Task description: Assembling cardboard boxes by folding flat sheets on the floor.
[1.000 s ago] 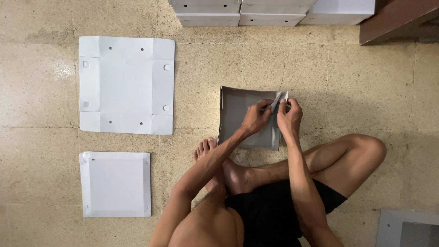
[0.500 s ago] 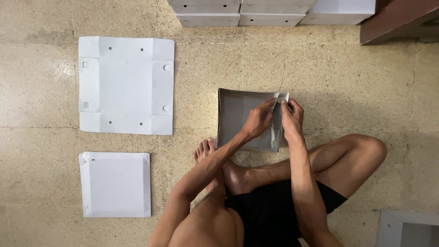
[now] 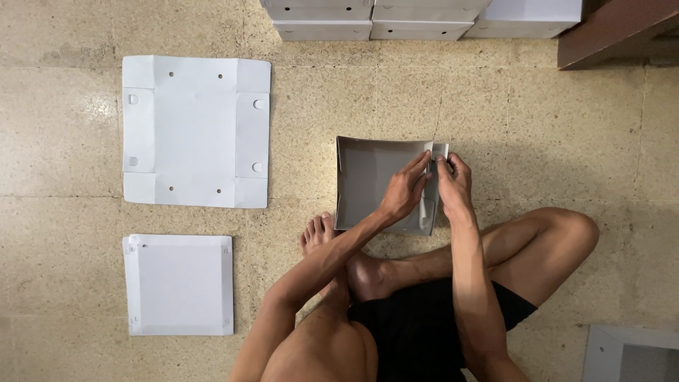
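Observation:
A grey plastic sheet, partly folded into a shallow box (image 3: 368, 180), lies on the floor in front of my crossed legs. My left hand (image 3: 404, 191) rests on its inside near the right wall, with fingers pinching the far right corner flap. Close beside it, my right hand (image 3: 453, 185) grips the same raised right wall from the outside. The two hands meet at the far right corner, and the flap between them is mostly hidden by my fingers.
A flat unfolded white sheet with holes and tabs (image 3: 195, 131) lies at the left. A smaller white folded tray (image 3: 178, 284) sits below it. White finished boxes (image 3: 396, 14) line the top edge. A brown wooden edge (image 3: 615, 32) is top right; a grey box (image 3: 629, 354) bottom right.
Both hands have shifted slightly along the right wall toward its far corner, pressing the flap closer together. The sheets on the left have not moved.

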